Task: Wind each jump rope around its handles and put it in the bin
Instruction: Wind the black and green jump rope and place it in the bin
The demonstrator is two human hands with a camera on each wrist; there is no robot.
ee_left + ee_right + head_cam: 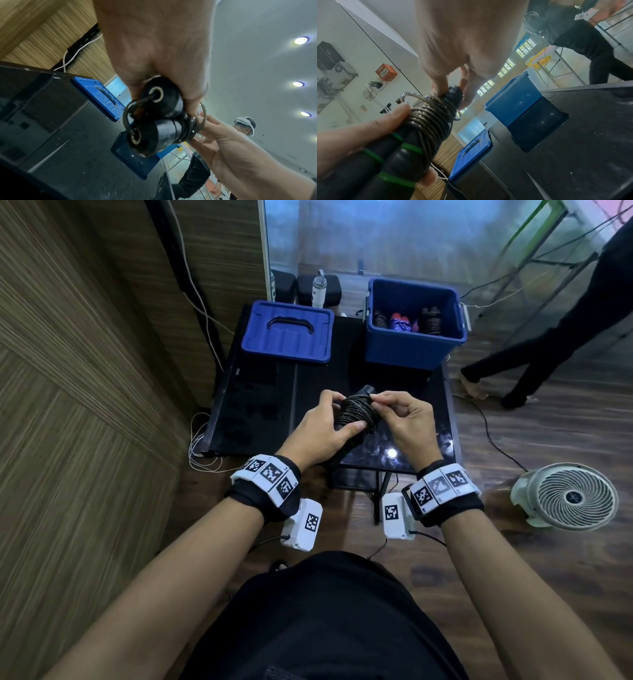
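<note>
In the centre of the head view, above the near edge of the black table [260,405], the left hand [317,433] is clenched around the two handles [390,159] held side by side, thumb pressed on the coils. The right hand [404,419] pinches the last loop of the jump rope [356,414] at the top of the winding. That loop looks springy; if the pinch slips before the end is tucked under, the stiff coils would likely unwind. Farther off, at upper left, a blue lid [287,333] lies flat. At upper right the open blue bin [414,347] already holds several wound ropes, dark ones and a purple and red one.
</note>
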